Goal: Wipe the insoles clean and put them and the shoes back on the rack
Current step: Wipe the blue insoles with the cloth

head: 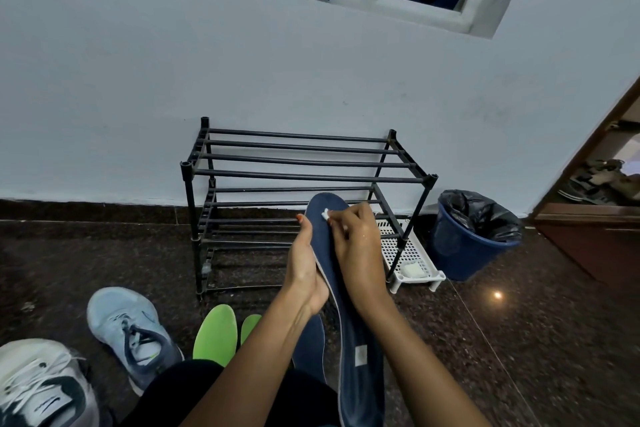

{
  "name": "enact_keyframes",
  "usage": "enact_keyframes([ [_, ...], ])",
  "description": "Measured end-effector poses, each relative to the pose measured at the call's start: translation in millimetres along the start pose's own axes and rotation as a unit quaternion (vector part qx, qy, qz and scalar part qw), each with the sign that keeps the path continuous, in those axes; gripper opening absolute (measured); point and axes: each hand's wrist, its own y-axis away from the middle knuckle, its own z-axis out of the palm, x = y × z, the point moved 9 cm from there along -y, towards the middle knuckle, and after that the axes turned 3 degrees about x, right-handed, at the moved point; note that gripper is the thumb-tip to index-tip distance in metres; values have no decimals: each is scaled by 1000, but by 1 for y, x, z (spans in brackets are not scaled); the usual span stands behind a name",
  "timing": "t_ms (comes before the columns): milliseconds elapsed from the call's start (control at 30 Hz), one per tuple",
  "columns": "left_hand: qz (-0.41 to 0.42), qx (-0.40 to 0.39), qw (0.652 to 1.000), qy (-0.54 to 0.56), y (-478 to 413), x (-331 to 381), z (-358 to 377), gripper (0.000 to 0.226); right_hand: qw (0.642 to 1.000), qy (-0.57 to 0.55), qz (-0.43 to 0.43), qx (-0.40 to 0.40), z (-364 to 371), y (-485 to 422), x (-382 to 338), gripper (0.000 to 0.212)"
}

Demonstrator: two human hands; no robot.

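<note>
A long dark blue insole [356, 340] stands up in front of me, toe end toward the black shoe rack [304, 180]. My left hand [304, 267] grips its left edge from behind. My right hand [356, 246] pinches a small white wipe [325, 214] and presses it on the insole near the toe. Two green insoles [216, 333] lie on the floor below my left arm. Another dark blue insole [313, 347] shows partly behind my left forearm. A light blue shoe [130, 329] and a white and black shoe [45, 385] sit at lower left.
The rack has no shoes on its bars and stands against the pale wall. A white perforated tray [410, 253] holding a white wad sits right of the rack. A blue bin [467, 246] with a black liner stands beside it. A wooden cabinet [595, 239] is at far right.
</note>
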Motion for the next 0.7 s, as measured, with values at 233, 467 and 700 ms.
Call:
enact_keyframes([
  [233, -10, 0, 999, -43, 1, -2, -3, 57, 999, 31, 9, 16, -1, -2, 5, 16],
  [467, 5, 12, 1000, -14, 3, 3, -1, 55, 999, 29, -4, -16, 5, 15, 0, 14],
  [700, -8, -9, 998, -55, 3, -1, 1, 57, 998, 19, 45, 43, -11, -17, 16, 14],
])
